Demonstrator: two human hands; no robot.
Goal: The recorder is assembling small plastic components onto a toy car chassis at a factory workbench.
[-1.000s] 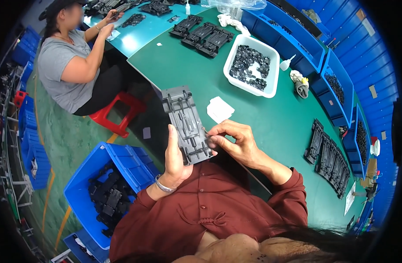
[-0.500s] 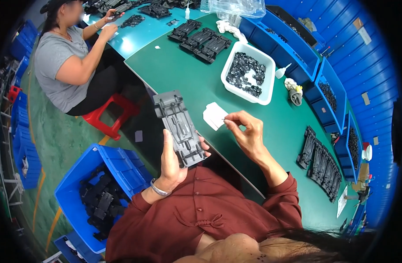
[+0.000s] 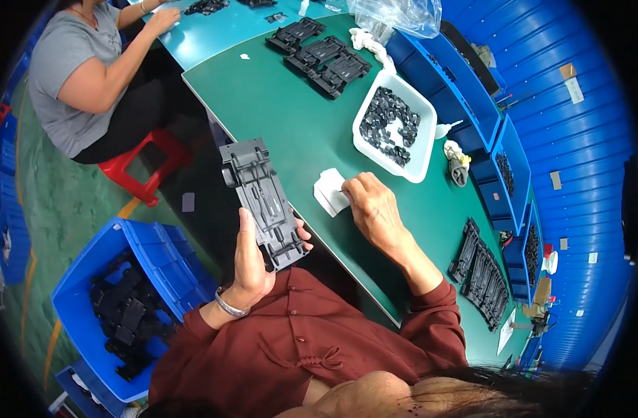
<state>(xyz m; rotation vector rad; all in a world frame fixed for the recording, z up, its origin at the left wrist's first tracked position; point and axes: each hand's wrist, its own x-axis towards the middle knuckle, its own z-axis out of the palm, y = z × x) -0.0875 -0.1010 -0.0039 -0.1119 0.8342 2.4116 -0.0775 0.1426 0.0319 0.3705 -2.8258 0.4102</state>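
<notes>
A dark grey plastic toy-car chassis [image 3: 265,202] rests in my left hand [image 3: 251,268], its moulded side facing up. The thumb lies along one edge and the fingertips wrap round the opposite edge. My right hand [image 3: 373,212] is over the green table, back upward, with thumb and fingers pinched together. Its fingertips are at the right edge of a small white piece of paper or pad [image 3: 327,194]. What the pinch holds, if anything, is too small or hidden to make out.
A white tub [image 3: 425,139] of small black parts stands beyond my right hand. Black chassis lie at the far side [image 3: 326,63] and right [image 3: 480,275]. Blue bins [image 3: 465,104] line the wall. A blue crate [image 3: 75,306] of black parts stands left. A co-worker [image 3: 75,76] sits far left.
My right hand has turned over so its back faces up, with its fingertips lower at the paper's edge. The chassis stays in my left hand. The whole view has shifted slightly.
</notes>
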